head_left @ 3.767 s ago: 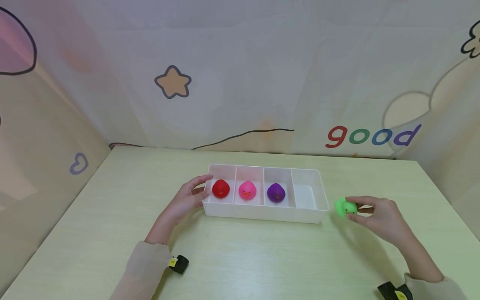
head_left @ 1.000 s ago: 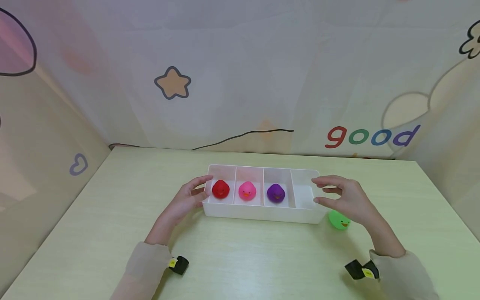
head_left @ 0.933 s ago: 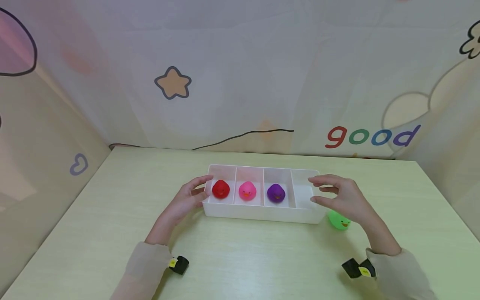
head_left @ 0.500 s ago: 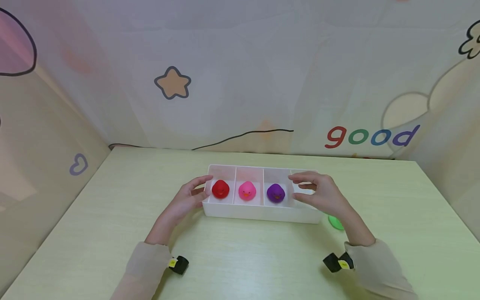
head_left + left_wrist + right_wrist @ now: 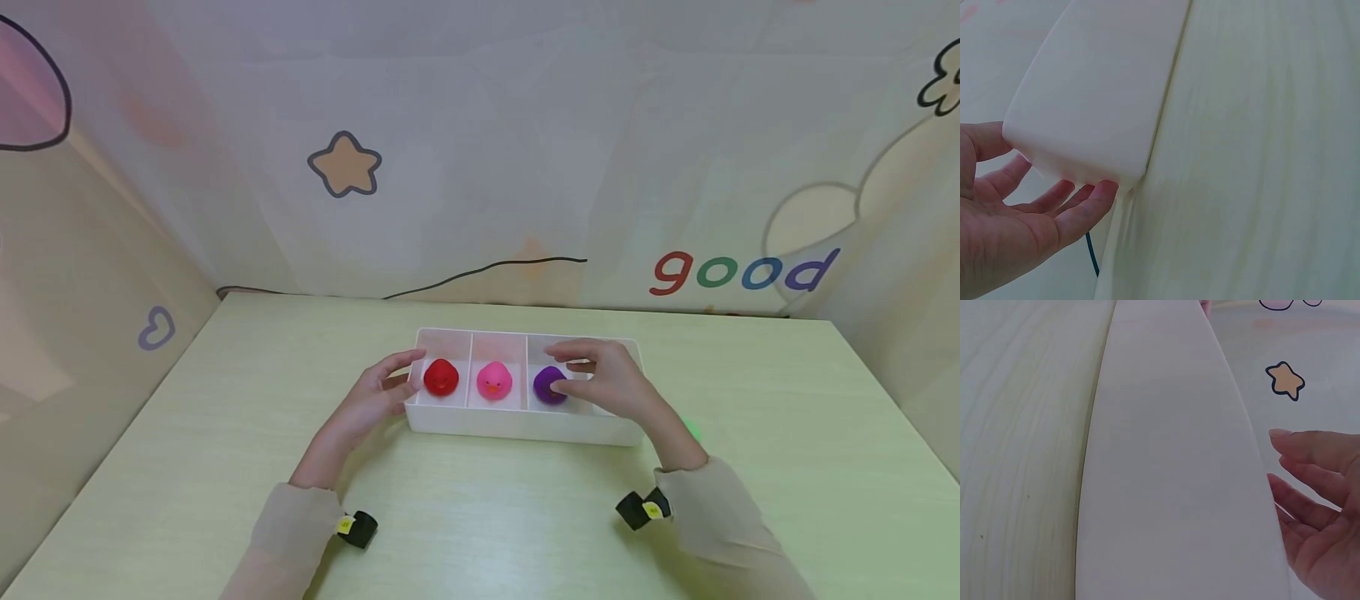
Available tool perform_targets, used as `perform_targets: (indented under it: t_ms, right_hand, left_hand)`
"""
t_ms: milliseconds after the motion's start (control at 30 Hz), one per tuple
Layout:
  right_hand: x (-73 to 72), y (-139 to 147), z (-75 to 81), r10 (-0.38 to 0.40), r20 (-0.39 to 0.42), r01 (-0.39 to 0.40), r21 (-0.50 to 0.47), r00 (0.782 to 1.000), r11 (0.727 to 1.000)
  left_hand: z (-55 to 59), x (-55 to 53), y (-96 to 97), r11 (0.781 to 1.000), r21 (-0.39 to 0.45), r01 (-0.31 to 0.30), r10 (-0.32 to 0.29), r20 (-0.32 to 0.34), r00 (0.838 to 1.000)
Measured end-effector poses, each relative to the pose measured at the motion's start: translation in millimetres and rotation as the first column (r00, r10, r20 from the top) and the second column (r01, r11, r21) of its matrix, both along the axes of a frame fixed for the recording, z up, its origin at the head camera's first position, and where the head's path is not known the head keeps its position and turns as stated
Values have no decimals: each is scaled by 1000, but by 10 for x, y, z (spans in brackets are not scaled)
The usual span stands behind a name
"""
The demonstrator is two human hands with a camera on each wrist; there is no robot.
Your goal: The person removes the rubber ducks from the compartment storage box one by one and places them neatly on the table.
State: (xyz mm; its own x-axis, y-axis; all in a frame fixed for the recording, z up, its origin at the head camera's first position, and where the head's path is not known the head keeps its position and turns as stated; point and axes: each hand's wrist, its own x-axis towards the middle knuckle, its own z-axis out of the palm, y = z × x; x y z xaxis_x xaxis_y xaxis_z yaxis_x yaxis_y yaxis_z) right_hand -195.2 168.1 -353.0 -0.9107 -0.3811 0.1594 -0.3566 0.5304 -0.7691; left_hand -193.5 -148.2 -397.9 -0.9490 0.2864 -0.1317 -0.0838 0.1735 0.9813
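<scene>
A white box with compartments in a row (image 5: 517, 425) sits on the table. From left to right it holds a red duck (image 5: 441, 377), a pink duck (image 5: 494, 380) and a purple duck (image 5: 549, 385). My left hand (image 5: 375, 392) holds the box's left end, thumb and fingers against it; the left wrist view shows fingertips touching the white wall (image 5: 1097, 94). Over the right part of the box, my right hand (image 5: 611, 379) has its thumb in front of the purple duck and fingers above it, apart, not gripping. A green duck (image 5: 693, 428) is mostly hidden behind the right wrist.
The pale wooden table (image 5: 480, 508) spreads around the box. Behind it hangs a printed cloth (image 5: 480, 167) with a star and the word "good". Black wrist cameras (image 5: 357, 529) are strapped at both sleeves.
My right hand let go of the green duck on the table right of the box, then moved left over the box to the purple duck. The left hand has stayed put.
</scene>
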Motion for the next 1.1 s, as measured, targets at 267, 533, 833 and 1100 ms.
perform_targets:
  t_ms: [267,533,833,1100]
  right_hand:
    - [-88,-135,-59,0,43,-5,132,999,991]
    - [-103,-248,-57,40,-42,-22,363,998,931]
    - [-119,-358,-72,62,-92,-1,549,994,836]
    - [-109,-403,-80,63,-131,30,607,989,794]
  left_hand:
    - [-2,3,-2,1000,-3,-2,2,3,1000]
    - [6,3,-3,1000,3,0,0,5,1000]
    - [13,15,-7,1000,7,5,-5,2,1000]
    - [16,9,-6,1000,4,3,-3,5,1000]
